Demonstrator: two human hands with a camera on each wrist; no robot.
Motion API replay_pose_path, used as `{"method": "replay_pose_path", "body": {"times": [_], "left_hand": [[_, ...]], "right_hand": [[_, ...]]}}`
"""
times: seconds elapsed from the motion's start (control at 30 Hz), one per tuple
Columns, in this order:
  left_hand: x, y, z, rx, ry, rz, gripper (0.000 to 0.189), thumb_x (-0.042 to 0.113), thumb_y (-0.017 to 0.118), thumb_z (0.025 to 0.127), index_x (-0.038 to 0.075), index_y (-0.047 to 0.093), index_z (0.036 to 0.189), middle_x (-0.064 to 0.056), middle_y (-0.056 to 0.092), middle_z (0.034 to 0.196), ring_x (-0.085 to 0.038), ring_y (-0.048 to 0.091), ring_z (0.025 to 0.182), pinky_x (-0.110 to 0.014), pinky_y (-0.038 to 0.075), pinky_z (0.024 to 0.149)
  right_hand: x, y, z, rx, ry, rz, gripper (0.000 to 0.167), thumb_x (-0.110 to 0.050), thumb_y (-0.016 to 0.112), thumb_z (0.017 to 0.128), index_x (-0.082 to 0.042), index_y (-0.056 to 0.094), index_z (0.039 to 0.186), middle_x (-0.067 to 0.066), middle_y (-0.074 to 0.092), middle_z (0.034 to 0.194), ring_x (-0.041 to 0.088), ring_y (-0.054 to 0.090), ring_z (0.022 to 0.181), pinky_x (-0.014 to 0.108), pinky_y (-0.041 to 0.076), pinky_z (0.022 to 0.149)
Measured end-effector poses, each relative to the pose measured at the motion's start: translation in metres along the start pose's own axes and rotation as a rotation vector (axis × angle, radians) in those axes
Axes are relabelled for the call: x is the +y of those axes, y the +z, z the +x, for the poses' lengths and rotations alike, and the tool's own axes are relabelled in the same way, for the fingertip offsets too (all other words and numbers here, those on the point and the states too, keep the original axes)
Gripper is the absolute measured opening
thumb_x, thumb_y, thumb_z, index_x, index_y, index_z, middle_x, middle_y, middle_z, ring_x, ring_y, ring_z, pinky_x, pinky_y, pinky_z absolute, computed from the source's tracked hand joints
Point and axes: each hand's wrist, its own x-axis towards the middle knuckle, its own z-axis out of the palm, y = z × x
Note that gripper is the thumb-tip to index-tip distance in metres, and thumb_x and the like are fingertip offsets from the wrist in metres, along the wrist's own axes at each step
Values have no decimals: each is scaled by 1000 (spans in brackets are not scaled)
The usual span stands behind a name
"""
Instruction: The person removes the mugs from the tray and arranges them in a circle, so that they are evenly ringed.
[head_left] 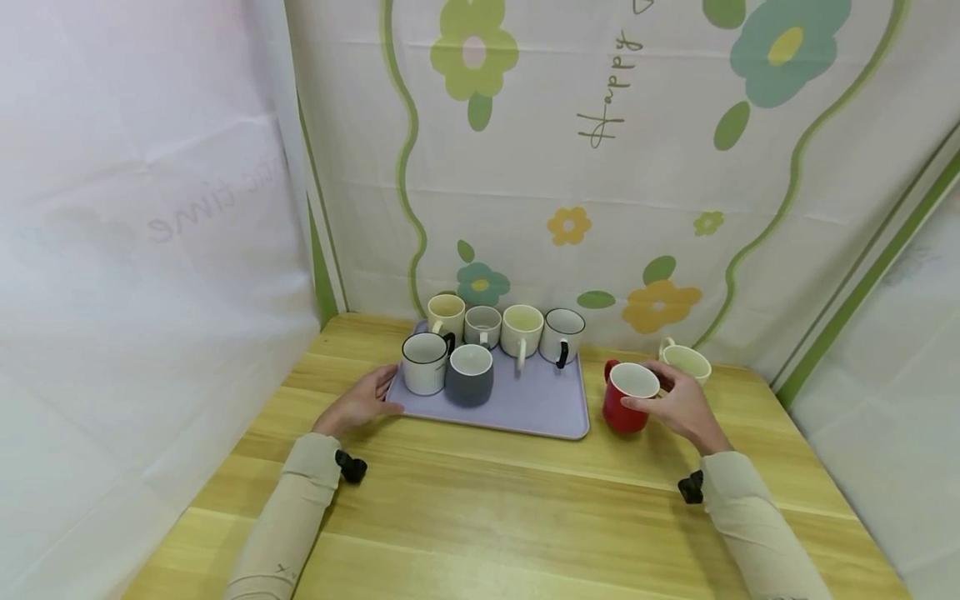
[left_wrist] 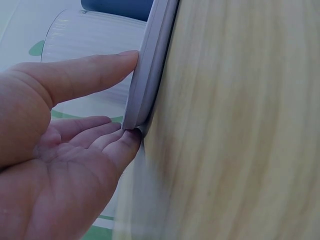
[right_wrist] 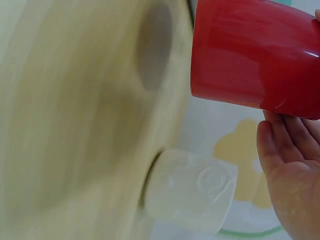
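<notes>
Red mug [head_left: 624, 412] is in your right hand [head_left: 681, 406], raised over the surface [head_left: 480, 517], just right of the tray [head_left: 536, 400]. Your right fingers and thumb are clamped on its right side; mug upright, mouth up, handle pointing far-left.

Your left hand [head_left: 362, 402] is at the tray's near-left corner: thumb on the near rim, other fingers against the corner, so they pinch the tray. Tray is lilac and lies on the surface.

Six mugs on the tray, all upright, all toward its left and far parts. Near row, left to right: black-rimmed white mug [head_left: 424, 372], then dark grey mug [head_left: 468, 388], close beside each other. Far row, left to right: yellow mug [head_left: 450, 315], light grey mug [head_left: 482, 323], pale yellow mug [head_left: 516, 340], black-handled white mug [head_left: 553, 340]. Near-right part of the tray is bare.

One cream mug [right_wrist: 190, 190] stands on the surface, far right, beyond your right hand, with a raised pattern on its side. Floral cloth [head_left: 525, 183] hangs behind at the far edge.
</notes>
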Motion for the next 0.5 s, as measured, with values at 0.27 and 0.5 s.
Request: {"method": "replay_pose_path", "body": {"times": [0.27, 0.5], "left_hand": [[-2, 0, -1, 5, -2, -7, 91, 2, 70, 99, -1, 11, 169, -22, 7, 178, -42, 11, 165, -53, 19, 135], [-2, 0, -2, 9, -4, -16, 91, 3, 70, 99, 0, 11, 169, -20, 7, 178, -41, 11, 165, -52, 20, 135]], "right_hand": [[18, -1, -6, 31, -5, 37, 62, -31, 95, 80, -10, 67, 131, 11, 69, 119, 3, 62, 99, 6, 51, 84], [27, 0, -8, 30, -6, 48, 55, -31, 93, 82, -11, 68, 127, 11, 69, 118, 6, 63, 98, 9, 52, 82]]}}
